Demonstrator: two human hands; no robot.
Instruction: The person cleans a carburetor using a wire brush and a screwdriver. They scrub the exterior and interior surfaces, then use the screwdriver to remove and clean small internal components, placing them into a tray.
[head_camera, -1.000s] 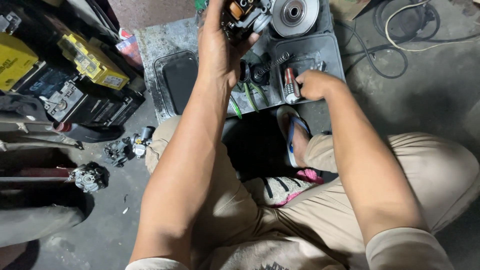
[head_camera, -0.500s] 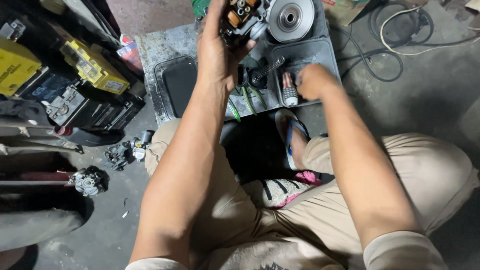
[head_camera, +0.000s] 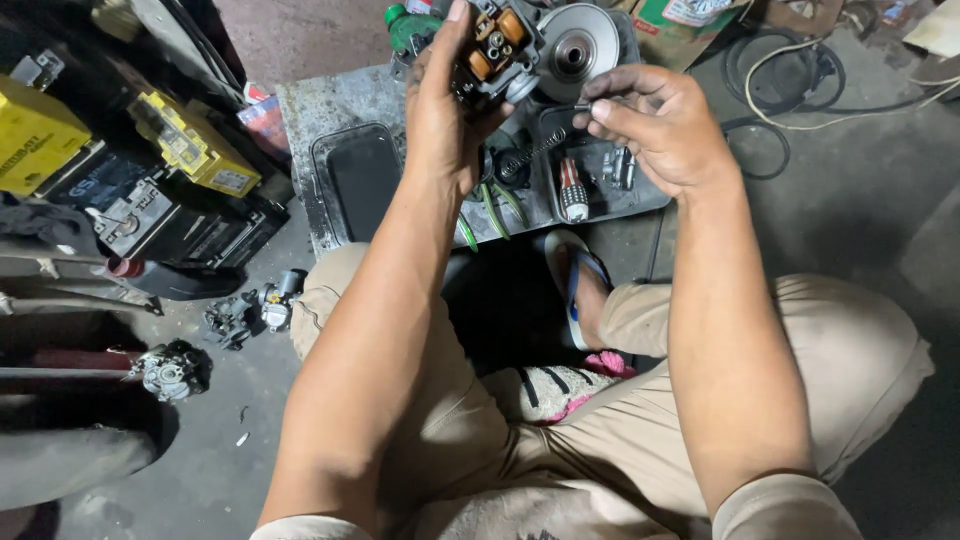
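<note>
The small engine part (head_camera: 490, 50), metal with orange pieces, is gripped in the left hand (head_camera: 445, 110) above the grey tray (head_camera: 330, 105). The right hand (head_camera: 655, 125), a second ago down in the tray among the loose parts, is now raised beside it, fingers pinched on a thin pin with a spring (head_camera: 530, 155) trailing (its lower end is hard to make out). The piece is evidently being brought to the part.

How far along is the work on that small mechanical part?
Done: part is off the floor, in the left hand. In hand: right hand pinches a thin pin beside the carburetor-like part. Left: spring and small pieces lie in the tray.
</note>
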